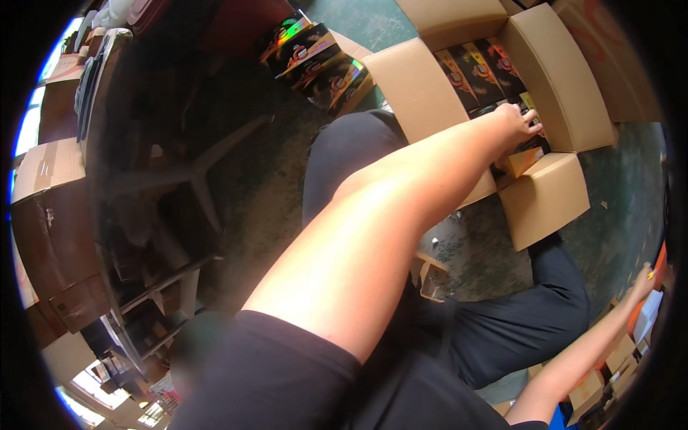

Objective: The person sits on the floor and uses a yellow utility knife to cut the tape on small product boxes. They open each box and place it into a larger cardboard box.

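Note:
My left hand (521,122) reaches into an open cardboard carton (422,88) at the upper right, its fingers bent over the packages inside. Black printed retail boxes (478,70) with orange and yellow markings stand in rows in the carton. The fingertips partly hide the boxes beneath them, so any grip is unclear. Beside this hand, an orange-tan cardboard piece (524,161) rises at the carton's near end. My right hand (640,284) is stretched out at the far right rim, by an orange edge (661,263). Something small and yellow (651,274) shows at its fingers, too small to identify.
More black printed boxes (317,64) are stacked left of the carton on the green floor (371,24). A pale metal chair base (196,172) stands at left. Large taped cartons (59,231) line the left rim. A small cardboard piece (431,271) lies between my legs.

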`<state>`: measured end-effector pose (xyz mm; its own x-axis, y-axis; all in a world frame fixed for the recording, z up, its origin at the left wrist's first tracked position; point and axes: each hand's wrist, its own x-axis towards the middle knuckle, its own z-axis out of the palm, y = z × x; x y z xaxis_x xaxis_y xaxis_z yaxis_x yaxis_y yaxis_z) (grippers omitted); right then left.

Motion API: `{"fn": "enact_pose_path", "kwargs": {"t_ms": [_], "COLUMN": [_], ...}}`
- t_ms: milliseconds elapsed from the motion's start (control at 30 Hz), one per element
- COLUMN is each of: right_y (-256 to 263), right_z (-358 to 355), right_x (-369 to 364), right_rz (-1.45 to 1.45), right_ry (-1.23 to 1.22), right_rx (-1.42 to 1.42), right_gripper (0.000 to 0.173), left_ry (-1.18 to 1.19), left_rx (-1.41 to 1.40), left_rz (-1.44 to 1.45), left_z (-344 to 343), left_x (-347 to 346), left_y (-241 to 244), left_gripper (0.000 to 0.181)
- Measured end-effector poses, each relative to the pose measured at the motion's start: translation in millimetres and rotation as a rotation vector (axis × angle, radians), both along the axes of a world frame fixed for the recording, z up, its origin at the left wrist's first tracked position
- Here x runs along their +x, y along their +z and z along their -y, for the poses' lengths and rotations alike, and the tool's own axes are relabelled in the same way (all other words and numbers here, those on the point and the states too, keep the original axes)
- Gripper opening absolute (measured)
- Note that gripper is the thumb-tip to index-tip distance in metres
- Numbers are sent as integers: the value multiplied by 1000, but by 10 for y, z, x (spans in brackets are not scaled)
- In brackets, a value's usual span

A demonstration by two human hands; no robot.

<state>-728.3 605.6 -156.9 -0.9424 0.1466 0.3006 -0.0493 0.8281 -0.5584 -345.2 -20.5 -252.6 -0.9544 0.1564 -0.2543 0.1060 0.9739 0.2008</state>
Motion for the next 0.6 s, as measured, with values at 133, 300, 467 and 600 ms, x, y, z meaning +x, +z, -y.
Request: {"fn": "enact_pose_path", "kwargs": {"t_ms": [133, 300, 467, 600], "right_y": [-469, -278, -390, -312], "right_z": [438, 860, 1225, 1041], "right_x": [818, 833, 1066, 1122], "right_rz": [186, -147, -158, -92], "right_ry": [-133, 31, -60, -182], "right_rx": [-206, 231, 158, 170], "right_gripper": [32, 24, 19, 16], "left_ry": [-19, -79, 49, 41], "left_rx": [4, 4, 198, 242], "left_rz": [-33, -92, -71, -105], "left_z": [120, 288, 313, 206], "left_x": [60, 42, 103, 87], "left_y": [-125, -185, -157, 53], "left_gripper": [149, 165, 152, 126]}}
